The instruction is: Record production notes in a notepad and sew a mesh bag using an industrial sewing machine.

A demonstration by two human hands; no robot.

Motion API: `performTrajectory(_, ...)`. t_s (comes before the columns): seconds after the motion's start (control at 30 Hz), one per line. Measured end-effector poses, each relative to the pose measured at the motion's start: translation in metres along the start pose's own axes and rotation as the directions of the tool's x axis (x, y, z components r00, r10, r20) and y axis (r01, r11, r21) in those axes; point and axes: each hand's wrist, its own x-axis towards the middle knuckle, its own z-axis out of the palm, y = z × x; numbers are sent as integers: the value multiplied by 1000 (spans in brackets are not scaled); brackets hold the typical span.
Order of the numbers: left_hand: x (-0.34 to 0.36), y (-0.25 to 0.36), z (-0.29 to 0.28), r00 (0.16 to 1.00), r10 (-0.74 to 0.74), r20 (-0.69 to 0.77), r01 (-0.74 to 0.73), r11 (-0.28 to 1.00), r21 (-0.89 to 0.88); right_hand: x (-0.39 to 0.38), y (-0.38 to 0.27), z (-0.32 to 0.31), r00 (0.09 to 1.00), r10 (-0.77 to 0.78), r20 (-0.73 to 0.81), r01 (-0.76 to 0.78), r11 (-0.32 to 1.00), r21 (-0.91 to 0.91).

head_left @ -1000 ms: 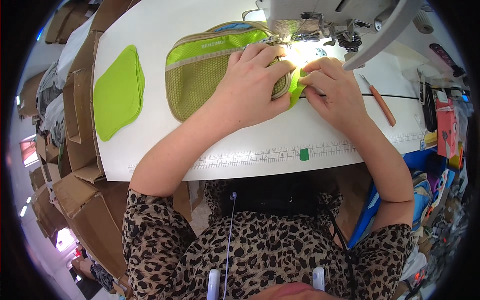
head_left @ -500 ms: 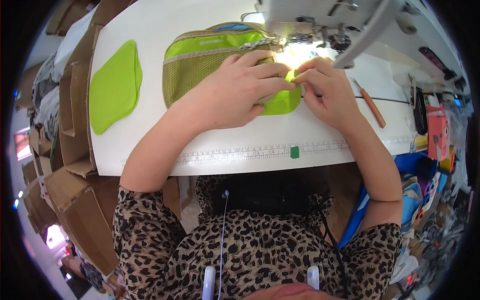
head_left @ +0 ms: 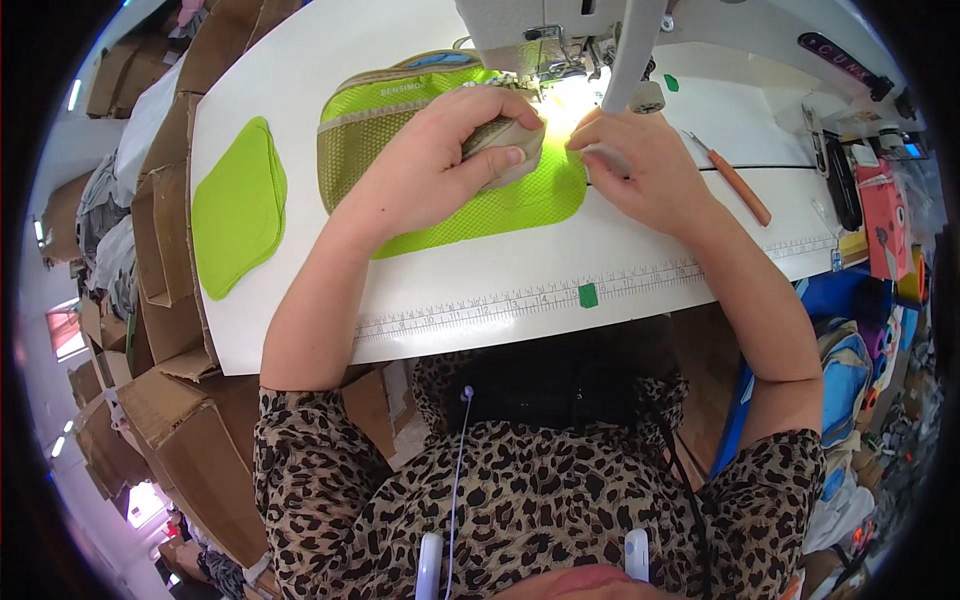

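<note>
A lime-green bag (head_left: 395,95) with a beige mesh pocket lies on the white table, its far right corner by the lit needle area of the sewing machine (head_left: 510,35). My left hand (head_left: 425,165) is closed round a gathered fold of the beige mesh (head_left: 500,150), thumb on top. Below that fold a lime-green mesh panel (head_left: 510,215) lies flat. My right hand (head_left: 650,175) is at the panel's right edge near the light, fingers pinched together; its fingertips seem to hold that edge, though the glare partly hides the contact.
Stacked lime-green fabric pieces (head_left: 240,215) lie at the left. To the right rests a pointed tool with an orange handle (head_left: 740,187). A ruler strip (head_left: 520,305) with a green tape mark runs along the near edge. Cardboard boxes (head_left: 175,420) stand left of the table.
My left hand has gone from lying spread on the bag to gripping the beige mesh and folding it back, uncovering more of the green panel. My right hand stays at the edge. The view has shifted.
</note>
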Motion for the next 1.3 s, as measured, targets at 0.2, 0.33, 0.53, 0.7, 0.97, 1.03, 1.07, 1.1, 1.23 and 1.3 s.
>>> performTrajectory(0.2,1,-1,7,998,-28,-47,26,998,-51,5,-31,-10,794,447,412,-607,556,568)
performTrajectory(0.33,2,-1,12,994,57,-92,-56,998,10,3,-42,12,682,554,478,-593,35,805)
performTrajectory(0.53,-1,21,11,924,380,-34,-262,698,666,-5,-32,28,743,494,451,-309,-345,886)
performTrajectory(0.7,4,10,31,887,425,-179,-118,586,802,-5,-27,29,796,440,415,-196,-462,865)
performTrajectory(0.97,6,12,26,870,471,-144,-190,590,785,-3,-29,30,787,465,406,-289,-303,908)
performTrajectory(1.03,8,9,26,844,508,-172,-191,585,789,-1,-32,28,776,490,397,-337,-211,918)
performTrajectory(1.07,8,9,26,845,508,-167,-196,584,788,3,-37,20,795,535,286,-409,124,904)
performTrajectory(1.1,8,9,26,856,491,-162,-182,579,795,5,-39,16,823,542,170,-450,440,777)
performTrajectory(1.23,8,10,26,885,412,-215,-123,654,747,15,-24,6,954,286,-94,-276,955,107)
performTrajectory(1.3,6,6,24,892,394,-220,-114,669,735,22,-24,0,967,256,4,-255,963,87)
